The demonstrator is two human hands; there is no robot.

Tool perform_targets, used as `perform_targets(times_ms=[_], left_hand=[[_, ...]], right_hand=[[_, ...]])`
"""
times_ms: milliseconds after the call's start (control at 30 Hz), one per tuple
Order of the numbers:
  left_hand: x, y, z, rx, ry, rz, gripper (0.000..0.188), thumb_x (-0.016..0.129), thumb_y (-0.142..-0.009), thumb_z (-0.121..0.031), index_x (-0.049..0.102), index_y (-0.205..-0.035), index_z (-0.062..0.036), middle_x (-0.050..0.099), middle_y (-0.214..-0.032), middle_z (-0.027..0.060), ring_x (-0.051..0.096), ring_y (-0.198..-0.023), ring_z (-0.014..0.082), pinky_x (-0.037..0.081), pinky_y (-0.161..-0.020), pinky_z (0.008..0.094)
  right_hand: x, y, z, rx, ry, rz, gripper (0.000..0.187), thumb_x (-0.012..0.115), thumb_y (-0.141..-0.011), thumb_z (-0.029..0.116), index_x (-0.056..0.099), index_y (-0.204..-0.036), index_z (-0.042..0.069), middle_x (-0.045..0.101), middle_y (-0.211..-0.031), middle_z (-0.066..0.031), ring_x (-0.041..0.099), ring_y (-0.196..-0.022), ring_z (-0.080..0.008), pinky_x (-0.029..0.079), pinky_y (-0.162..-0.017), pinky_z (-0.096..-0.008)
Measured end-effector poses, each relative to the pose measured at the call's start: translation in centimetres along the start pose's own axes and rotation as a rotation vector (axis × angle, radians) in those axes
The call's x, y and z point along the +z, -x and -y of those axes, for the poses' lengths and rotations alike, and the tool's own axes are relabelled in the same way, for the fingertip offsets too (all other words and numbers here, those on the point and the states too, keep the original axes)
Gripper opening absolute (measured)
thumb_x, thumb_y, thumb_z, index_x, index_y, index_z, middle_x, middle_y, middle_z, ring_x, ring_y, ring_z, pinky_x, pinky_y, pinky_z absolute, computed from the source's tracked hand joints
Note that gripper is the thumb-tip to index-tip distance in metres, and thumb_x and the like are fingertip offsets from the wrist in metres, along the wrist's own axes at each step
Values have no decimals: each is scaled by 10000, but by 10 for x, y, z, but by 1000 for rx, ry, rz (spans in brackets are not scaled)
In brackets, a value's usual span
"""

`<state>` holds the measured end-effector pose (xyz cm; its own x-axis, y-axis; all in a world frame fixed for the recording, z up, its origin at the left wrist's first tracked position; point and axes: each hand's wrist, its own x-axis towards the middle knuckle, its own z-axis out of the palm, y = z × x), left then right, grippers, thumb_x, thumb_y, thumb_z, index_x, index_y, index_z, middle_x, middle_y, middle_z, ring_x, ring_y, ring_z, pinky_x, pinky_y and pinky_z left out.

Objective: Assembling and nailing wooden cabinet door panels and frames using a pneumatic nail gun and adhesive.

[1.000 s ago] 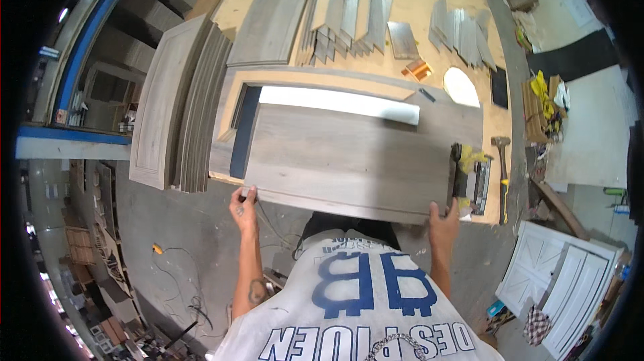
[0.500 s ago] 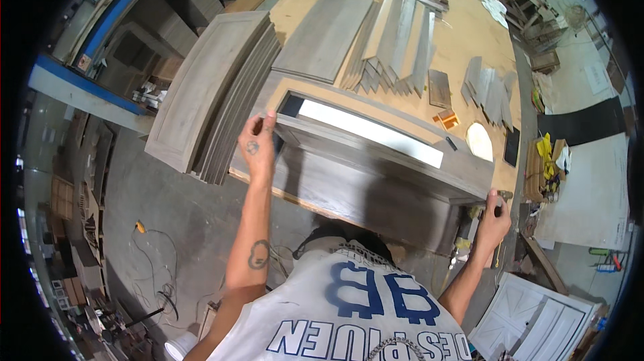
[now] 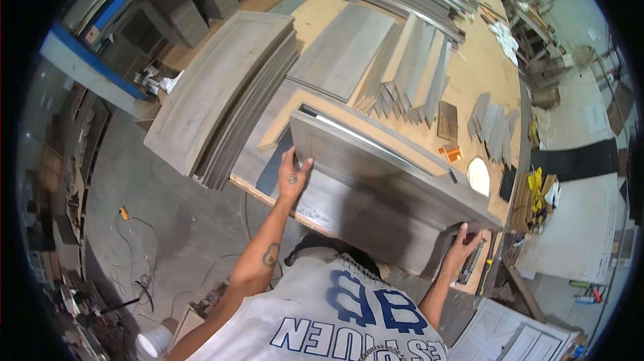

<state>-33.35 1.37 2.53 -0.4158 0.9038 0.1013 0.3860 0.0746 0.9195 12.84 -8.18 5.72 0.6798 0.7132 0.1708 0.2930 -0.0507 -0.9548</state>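
A long grey wood framed panel [image 3: 376, 153], like a cabinet door, stands tilted on its long edge at the near side of the worktable. My left hand [image 3: 294, 174] grips its left end, with thumb and fingers round the edge. At its lower right corner, my right hand [image 3: 460, 247] holds the other end. Beneath and in front of it lies a grey board [image 3: 362, 217], partly in its shadow. A light wood frame piece [image 3: 285, 119] runs behind it, and a thin white strip shows along its top edge.
A stack of grey doors [image 3: 215, 93] leans at the left. Flat panels [image 3: 345, 52] and several long grey strips [image 3: 412, 73] lie on the table [image 3: 479, 59]. Nearby are an orange block [image 3: 451, 153], a roll of tape [image 3: 478, 176] and a dark phone-like slab [image 3: 508, 183]. Cords [image 3: 134, 247] trail on the floor.
The panel has tipped up, so its front face shows and the white area behind it is mostly covered. Both hands have shifted lower on its ends, the left one moving right.
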Motion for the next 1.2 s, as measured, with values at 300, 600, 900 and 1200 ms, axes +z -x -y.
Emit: perform_targets(times_ms=[300,600,900,1200], left_hand=[[-101,47,-120,74,-285,-189,552,792,-839,-242,623,-1316,-20,636,-1023,159,608,-900,286,483,-831,367],[-289,43,-152,-235,-317,-389,428,794,-820,-171,687,-1200,-7,596,-820,171,578,-722,260,488,-714,364],[-311,4,-110,-302,13,-482,428,789,-866,-142,613,-1193,72,519,-838,116,540,-690,200,470,-652,311],[-316,-25,-82,-330,136,-420,806,616,-1013,-315,185,-1535,123,379,-1519,321,406,-1421,349,324,-1148,357]], right_hand=[[8,-49,52,72,-86,171,474,718,-954,178,581,-1333,-71,650,-1224,-121,589,-1061,-206,462,-971,-345],[283,-73,242,-268,48,760,389,744,-892,167,668,-1164,-101,724,-1054,-149,661,-960,-189,513,-871,-327],[644,-52,377,-685,194,999,495,810,-809,328,723,-1058,-91,749,-936,-194,716,-850,-245,529,-786,-362],[744,-43,318,-669,421,1232,417,766,-881,315,708,-1050,-62,701,-768,-123,661,-687,-180,513,-653,-358]])
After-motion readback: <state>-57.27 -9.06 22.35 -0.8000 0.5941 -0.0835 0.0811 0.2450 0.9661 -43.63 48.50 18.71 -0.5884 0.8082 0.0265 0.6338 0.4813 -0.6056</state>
